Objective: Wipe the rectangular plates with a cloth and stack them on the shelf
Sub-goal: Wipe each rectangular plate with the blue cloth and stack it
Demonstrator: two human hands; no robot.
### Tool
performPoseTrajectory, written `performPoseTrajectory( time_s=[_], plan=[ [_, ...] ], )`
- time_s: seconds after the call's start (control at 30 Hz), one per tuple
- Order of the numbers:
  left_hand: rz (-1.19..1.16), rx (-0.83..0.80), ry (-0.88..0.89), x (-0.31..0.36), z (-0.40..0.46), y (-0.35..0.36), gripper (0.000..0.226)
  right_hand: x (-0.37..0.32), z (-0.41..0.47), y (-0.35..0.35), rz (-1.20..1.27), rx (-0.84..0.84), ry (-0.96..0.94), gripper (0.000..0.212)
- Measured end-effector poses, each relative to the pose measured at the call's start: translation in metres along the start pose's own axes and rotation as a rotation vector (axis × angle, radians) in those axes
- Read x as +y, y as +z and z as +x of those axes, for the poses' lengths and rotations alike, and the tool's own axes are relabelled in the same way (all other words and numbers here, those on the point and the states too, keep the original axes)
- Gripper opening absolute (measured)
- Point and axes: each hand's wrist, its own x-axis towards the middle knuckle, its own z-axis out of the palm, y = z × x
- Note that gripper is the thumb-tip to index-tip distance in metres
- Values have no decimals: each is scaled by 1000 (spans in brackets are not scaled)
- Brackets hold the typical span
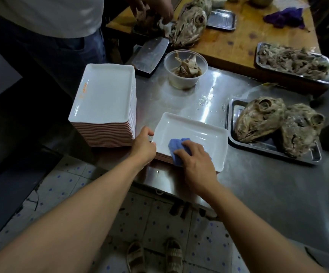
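Near worktop (258, 184) front edge: plate (205, 134) on short pile, long axis running 10-to-4 o'clock. Right hand (197, 160) presses blue cloth (176, 147) on plate's near-left corner, grip closed over cloth. Left hand (144, 146) pinches plate's left rim, steadying. Tall plate stack (102, 95) at 10 o'clock, just beside left hand, nearer that hand. Orange print on top plate rim, unreadable. Shelf not visible.

Steel counter (258, 194), wooden table (238, 42), blue-dotted tiled floor (149, 223)

White plates (189, 133), blue cloth (176, 149), purple rag (285, 17), perhaps blue-dotted floor tiles (65, 182).
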Motion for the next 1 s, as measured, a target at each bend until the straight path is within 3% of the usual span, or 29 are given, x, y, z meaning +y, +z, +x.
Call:
performPoseTrajectory(
  time_s=[0.23,0.43,0.57,0.67,0.77,0.87,1.0],
  plan=[
    [93,32,-11,6,-6,2,24,39,-37,-23,-161,-9,133,36],
    [104,71,-50,4,-23,1,25,47,-37,-37,-215,-49,113,37],
    [196,143,-75,7,-34,1,29,57,-35,-47,-15,33,194,29],
    [427,224,158,8,-43,7,44,70,-36,-60,176,192,268,29],
    [560,62,457,15,-46,24,56,79,-34,-66,241,231,290,29],
    [655,-143,481,18,-47,44,65,82,-31,-63,316,220,309,27],
    [707,-147,470,12,-49,55,58,82,-29,-58,389,234,361,29]
  ],
)
